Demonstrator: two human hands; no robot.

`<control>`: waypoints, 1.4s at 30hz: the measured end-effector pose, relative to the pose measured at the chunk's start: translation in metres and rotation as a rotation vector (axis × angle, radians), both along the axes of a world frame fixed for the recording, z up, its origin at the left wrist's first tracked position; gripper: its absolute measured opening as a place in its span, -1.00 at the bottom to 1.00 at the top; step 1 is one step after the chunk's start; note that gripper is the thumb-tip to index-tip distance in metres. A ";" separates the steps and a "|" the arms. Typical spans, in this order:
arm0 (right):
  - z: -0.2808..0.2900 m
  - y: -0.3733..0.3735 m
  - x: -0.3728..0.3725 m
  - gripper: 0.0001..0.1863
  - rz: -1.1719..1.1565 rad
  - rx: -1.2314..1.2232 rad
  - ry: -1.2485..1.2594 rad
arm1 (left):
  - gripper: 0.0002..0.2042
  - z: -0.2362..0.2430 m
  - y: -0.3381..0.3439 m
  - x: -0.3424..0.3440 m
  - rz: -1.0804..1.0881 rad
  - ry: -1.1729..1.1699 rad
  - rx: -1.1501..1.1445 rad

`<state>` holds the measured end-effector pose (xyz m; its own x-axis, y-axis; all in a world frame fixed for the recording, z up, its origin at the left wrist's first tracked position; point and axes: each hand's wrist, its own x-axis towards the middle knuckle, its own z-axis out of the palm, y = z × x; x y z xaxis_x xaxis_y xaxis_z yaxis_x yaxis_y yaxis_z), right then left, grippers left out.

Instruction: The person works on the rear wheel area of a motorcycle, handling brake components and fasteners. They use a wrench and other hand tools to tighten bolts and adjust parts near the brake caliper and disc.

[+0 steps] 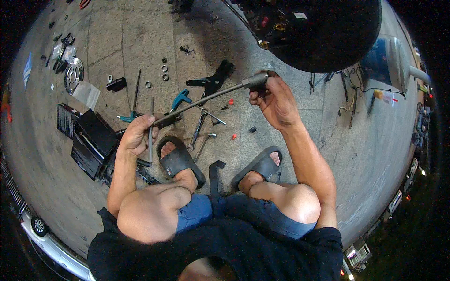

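My left hand (138,133) grips the cross-handle end of a long steel T-bar tool (201,100), with the crossbar (151,145) standing out past my fingers. My right hand (274,100) is closed round the thick metal socket end (252,81) of the same tool, held higher up at the right. The bar slants between both hands above the ground, over my sandalled feet. Beneath it lie a blue-handled tool (181,98), a combination wrench (197,131), a smaller wrench (206,144) and a black bracket-like plate (217,79).
Black metal boxes (91,136), a silver disc (74,75), several rings (164,68) and small orange pieces (234,136) lie around. A large dark round object (304,33) is overhead-right, with a blue item (377,63) and loose tools beside it. A silver car (51,239) is lower left.
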<state>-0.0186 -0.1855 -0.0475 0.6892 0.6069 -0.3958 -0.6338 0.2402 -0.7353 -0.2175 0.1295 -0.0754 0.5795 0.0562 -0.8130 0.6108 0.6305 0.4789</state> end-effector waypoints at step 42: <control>-0.127 -0.288 -0.005 -0.78 0.385 -1.422 -0.871 | -0.52 -0.054 -0.185 0.042 -1.118 -0.230 0.199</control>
